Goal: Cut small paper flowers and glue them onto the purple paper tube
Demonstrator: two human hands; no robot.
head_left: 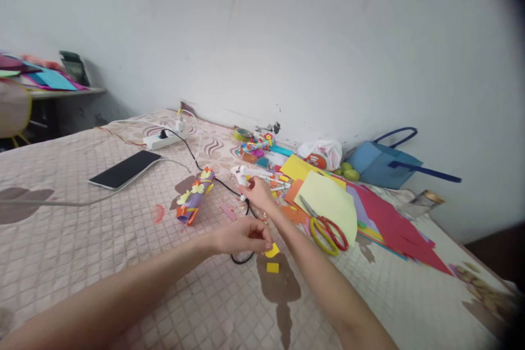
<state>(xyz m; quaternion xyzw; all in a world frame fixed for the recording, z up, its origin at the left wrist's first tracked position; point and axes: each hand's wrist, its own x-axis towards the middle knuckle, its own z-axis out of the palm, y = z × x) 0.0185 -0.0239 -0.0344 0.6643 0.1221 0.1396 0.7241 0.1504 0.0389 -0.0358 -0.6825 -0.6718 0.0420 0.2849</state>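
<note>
My left hand [245, 235] is closed in a pinch on a small yellow paper piece [272, 250], held low over the quilted cover. Just below it lies a second yellow paper square [273, 267]. Beyond, my right hand [258, 194] is wrapped round the handle of a white glue gun [239, 174]. Its black cord [238, 260] loops on the cover near my left hand. To the left lies a purple paper roll [196, 197] decorated with yellow butterfly shapes and orange strips. The glue gun's tip is too small to make out.
Scissors [324, 229] with red and yellow handles lie on coloured paper sheets [377, 213] at the right. Paper scraps and markers surround the glue gun. Left are a tablet-like device [125, 168] and a power strip [158, 141]. A blue bag [379, 163] stands by the wall.
</note>
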